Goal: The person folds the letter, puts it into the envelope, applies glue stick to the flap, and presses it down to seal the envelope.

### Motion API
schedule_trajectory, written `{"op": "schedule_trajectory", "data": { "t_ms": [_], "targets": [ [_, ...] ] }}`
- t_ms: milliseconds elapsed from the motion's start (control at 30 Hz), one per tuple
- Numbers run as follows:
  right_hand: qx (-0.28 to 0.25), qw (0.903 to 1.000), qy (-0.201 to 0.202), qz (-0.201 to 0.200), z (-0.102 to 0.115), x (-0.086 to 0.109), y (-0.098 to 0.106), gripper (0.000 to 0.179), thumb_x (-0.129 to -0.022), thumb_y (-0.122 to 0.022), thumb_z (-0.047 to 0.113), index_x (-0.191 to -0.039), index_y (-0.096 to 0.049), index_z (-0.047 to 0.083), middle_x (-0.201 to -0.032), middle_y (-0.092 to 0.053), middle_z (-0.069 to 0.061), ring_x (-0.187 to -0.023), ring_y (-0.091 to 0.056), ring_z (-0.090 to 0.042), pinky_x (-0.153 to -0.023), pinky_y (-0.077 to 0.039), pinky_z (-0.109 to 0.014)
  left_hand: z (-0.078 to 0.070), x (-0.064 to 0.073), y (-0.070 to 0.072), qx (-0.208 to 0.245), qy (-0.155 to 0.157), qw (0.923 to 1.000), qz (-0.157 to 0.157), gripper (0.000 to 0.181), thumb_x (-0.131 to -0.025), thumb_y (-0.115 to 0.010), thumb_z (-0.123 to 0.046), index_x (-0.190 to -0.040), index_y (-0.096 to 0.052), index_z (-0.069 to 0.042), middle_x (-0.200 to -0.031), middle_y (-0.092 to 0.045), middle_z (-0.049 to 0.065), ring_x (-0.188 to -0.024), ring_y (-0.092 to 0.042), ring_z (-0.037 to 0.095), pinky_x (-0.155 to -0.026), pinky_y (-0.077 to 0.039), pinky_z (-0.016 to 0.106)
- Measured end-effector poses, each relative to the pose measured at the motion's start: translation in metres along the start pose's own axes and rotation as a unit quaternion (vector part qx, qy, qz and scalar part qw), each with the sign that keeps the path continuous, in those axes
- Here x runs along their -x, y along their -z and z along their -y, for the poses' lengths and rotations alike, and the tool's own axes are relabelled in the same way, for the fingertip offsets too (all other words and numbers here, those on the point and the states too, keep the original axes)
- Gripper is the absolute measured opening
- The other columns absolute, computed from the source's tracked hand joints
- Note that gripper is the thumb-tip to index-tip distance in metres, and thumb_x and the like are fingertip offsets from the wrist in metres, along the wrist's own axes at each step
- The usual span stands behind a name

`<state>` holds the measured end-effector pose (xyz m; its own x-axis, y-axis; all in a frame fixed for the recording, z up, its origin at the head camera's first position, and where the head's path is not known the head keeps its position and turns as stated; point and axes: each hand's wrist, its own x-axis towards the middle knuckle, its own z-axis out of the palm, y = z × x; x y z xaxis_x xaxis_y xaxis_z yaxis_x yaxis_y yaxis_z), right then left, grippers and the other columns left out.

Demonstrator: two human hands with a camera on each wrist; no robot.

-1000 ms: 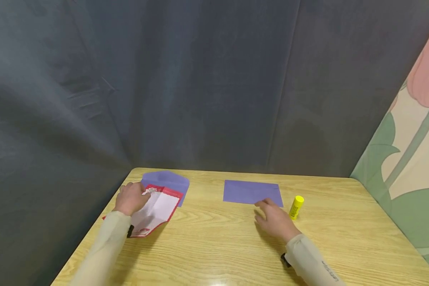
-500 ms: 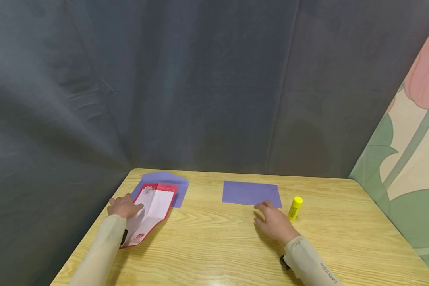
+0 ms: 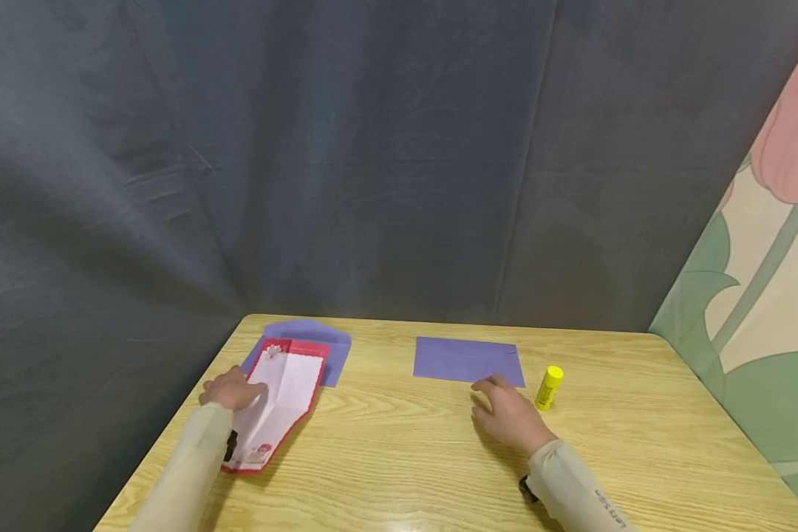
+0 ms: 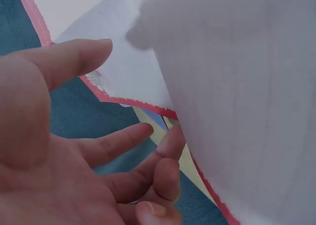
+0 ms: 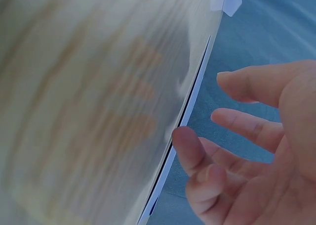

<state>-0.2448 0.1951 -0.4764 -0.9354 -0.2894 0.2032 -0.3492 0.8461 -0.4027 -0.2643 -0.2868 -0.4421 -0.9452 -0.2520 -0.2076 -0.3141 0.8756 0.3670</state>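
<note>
A creased sheet of letter paper (image 3: 291,395) with a red printed border lies at the left, overlapping an opened purple envelope (image 3: 304,331) behind it. My left hand (image 3: 231,390) is at the sheet's left edge. In the left wrist view its thumb and fingers are spread apart beside the paper (image 4: 227,96), pinching nothing. My right hand (image 3: 510,415), fingers loosely bent, rests at the near edge of a second purple envelope (image 3: 462,357) lying flat. In the right wrist view that envelope shows as a thin strip (image 5: 170,158) by the fingertips.
A yellow glue stick (image 3: 549,388) stands upright just right of my right hand. The wooden table (image 3: 386,443) ends against a dark curtain (image 3: 386,162) at the back and left. A wall with a tulip picture (image 3: 765,318) rises on the right.
My left hand has drawn back toward the table's left edge and let go of the letter paper, which has come down and nearer. The right hand stays put.
</note>
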Motion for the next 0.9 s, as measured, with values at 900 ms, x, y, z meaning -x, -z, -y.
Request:
{"op": "schedule_trajectory", "data": {
  "t_ms": [900],
  "targets": [
    [-0.015, 0.9999, -0.001, 0.001, 0.006, 0.004, 0.003, 0.033, -0.088, -0.073, 0.014, -0.119, -0.067, 0.002, -0.118, -0.061, -0.015, -0.104, -0.065, -0.034, -0.085, -0.054, -0.05, 0.007, -0.002, -0.013, 0.162, -0.033, 0.9857, 0.032, 0.068, -0.089, -0.069, -0.028, -0.132, -0.045, 0.018, -0.132, -0.048, 0.038, -0.114, -0.052, 0.047, -0.096, -0.045, 0.059]
  ]
}}
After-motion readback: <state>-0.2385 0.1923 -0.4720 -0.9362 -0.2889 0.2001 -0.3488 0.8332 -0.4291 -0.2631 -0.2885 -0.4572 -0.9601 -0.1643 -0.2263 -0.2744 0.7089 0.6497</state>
